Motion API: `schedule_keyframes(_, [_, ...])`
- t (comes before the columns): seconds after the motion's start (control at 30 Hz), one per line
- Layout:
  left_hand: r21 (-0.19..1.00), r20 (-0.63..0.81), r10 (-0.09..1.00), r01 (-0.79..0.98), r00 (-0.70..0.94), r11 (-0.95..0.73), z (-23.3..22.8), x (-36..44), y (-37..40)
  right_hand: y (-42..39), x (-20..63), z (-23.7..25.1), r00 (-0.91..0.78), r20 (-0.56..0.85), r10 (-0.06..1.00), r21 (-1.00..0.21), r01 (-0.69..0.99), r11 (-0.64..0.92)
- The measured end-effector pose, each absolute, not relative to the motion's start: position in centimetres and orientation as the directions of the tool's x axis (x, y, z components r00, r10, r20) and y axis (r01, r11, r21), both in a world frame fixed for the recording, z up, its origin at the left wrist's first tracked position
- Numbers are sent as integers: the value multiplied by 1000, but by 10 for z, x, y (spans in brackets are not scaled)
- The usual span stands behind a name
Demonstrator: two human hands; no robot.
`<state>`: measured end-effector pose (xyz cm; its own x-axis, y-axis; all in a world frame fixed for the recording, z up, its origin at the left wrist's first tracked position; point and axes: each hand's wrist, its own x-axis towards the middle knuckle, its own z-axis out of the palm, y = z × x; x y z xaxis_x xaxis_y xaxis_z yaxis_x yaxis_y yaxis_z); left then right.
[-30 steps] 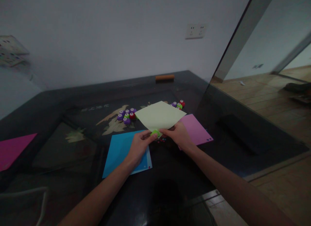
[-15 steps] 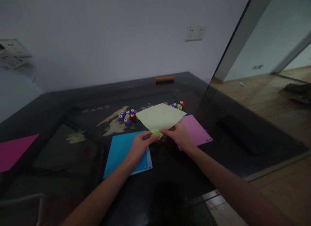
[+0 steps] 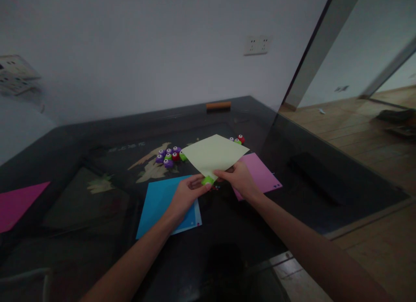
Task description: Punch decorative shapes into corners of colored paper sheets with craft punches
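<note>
A sheet of pale yellow-green paper (image 3: 216, 154) is held up over the table, one corner pointing toward me. My left hand (image 3: 188, 191) is closed around a small green craft punch (image 3: 207, 180), its thumb on top. The paper's near corner meets this punch; whether it sits inside the slot is too small to tell. My right hand (image 3: 239, 178) pinches the paper just right of that corner, thumb above and fingers underneath. Tiny coloured paper bits (image 3: 216, 187) lie on the table just below.
Blue paper (image 3: 156, 202) lies left, pink paper (image 3: 260, 174) right; both show small cut-outs near a corner. Several eyed punches (image 3: 168, 156) cluster behind on the left, and more punches (image 3: 239, 139) at right. Magenta paper (image 3: 22, 204) is far left, a brown roll (image 3: 218, 106) at the back.
The view has shifted slightly. Both hands keep their hold on the punch and the paper, with the paper's far corner a little higher in view.
</note>
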<state>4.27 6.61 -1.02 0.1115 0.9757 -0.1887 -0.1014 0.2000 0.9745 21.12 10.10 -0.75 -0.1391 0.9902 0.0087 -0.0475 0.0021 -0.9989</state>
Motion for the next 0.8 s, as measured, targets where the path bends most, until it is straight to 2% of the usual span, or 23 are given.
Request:
schedule_keyframes(0.43, [983,-175,964,89,201,160,-5,44,64,102,214,4,-80,15,997,-995,-97,7])
schedule_keyframes(0.63, [984,-53,962,179,268,4,-10,43,65,105,217,1,-46,32,998,-993,-119,26])
schedule_keyframes(0.8, [938,56,956,314,287,-149,-14,42,64,106,220,2,-32,19,999,-992,-129,14])
